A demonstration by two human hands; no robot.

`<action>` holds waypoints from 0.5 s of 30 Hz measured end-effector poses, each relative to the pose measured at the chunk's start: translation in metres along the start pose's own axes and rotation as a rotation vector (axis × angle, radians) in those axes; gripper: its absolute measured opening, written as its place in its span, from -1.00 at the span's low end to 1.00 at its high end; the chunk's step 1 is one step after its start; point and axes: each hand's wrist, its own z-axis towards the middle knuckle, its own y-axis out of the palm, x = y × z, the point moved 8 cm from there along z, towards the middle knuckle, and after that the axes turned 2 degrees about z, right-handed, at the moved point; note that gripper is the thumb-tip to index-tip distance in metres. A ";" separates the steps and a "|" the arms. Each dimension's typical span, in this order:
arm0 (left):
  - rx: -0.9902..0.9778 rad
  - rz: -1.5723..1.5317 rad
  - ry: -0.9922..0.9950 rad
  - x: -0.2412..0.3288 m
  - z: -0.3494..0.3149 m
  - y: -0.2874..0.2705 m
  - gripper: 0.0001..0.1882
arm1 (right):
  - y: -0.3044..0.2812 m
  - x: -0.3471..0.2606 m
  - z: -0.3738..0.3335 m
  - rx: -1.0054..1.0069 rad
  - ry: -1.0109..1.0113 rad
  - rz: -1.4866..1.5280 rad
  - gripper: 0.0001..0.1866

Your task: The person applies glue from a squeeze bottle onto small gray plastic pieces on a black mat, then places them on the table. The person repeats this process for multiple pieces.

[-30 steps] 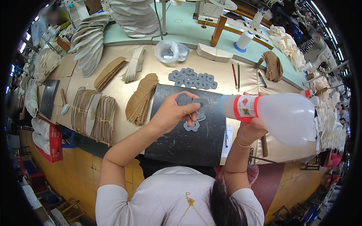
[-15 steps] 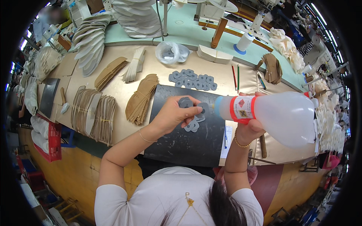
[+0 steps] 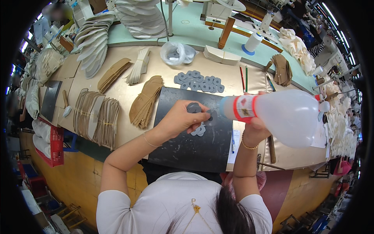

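My left hand (image 3: 180, 118) is closed on several small grey pieces with holes, a stack of them (image 3: 193, 107) showing above its fingers. One grey piece (image 3: 211, 115) sticks out at the thumb tip, facing the bottle's light-blue mouth. Wrapped round the red-banded neck of a translucent white plastic bottle (image 3: 290, 119), my right hand (image 3: 256, 130) holds it tipped almost level. Whether the mouth touches the piece, I cannot tell. Under my left hand, more grey pieces (image 3: 199, 130) lie piled on a black board (image 3: 183, 154).
Beyond the board, grey pieces (image 3: 199, 82) lie spread in rows beside a clear plastic bag (image 3: 171, 54). Bundled brown strips (image 3: 146, 102) and stacked brown pieces (image 3: 107, 123) sit to the left. Pencils (image 3: 246, 78), a thread cone (image 3: 253, 42) and a paper sheet (image 3: 233, 146) are at the right.
The bottle has shifted slightly left, along with my right hand. The grey piece at my left thumb is turned and shows less of its face. My left arm has barely moved.
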 end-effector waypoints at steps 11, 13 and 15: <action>0.290 0.190 0.108 -0.028 0.144 -0.092 -0.80 | -0.039 -0.002 -0.002 0.191 -0.017 -0.118 -0.03; 0.316 0.184 0.084 -0.033 0.171 -0.099 -0.78 | -0.043 0.000 -0.002 0.189 -0.005 -0.109 -0.02; 0.334 0.184 0.132 -0.033 0.191 -0.102 -0.80 | -0.047 0.001 -0.003 0.183 0.015 -0.108 -0.01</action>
